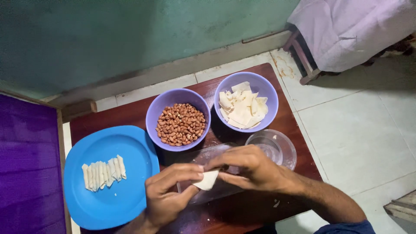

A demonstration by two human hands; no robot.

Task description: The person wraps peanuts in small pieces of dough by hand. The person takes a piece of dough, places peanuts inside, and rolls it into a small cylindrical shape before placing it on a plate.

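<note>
My left hand (167, 193) and my right hand (247, 167) together pinch a small pale dough piece (207, 180) between their fingertips, above a clear plastic sheet or lid (208, 154) on the dark wooden table (242, 208). Just behind the hands stands a purple bowl of peanuts (178, 123) and, to its right, a purple bowl of cut dough pieces (242, 106). A blue plate (108, 190) at the left holds a row of several rolled dough pieces (104, 172).
A small clear glass bowl (275, 145) sits right of my right hand. A green wall runs behind the table. A purple surface (26, 173) lies at the left, tiled floor at the right, and a cloth-covered stool (346, 30) at the top right.
</note>
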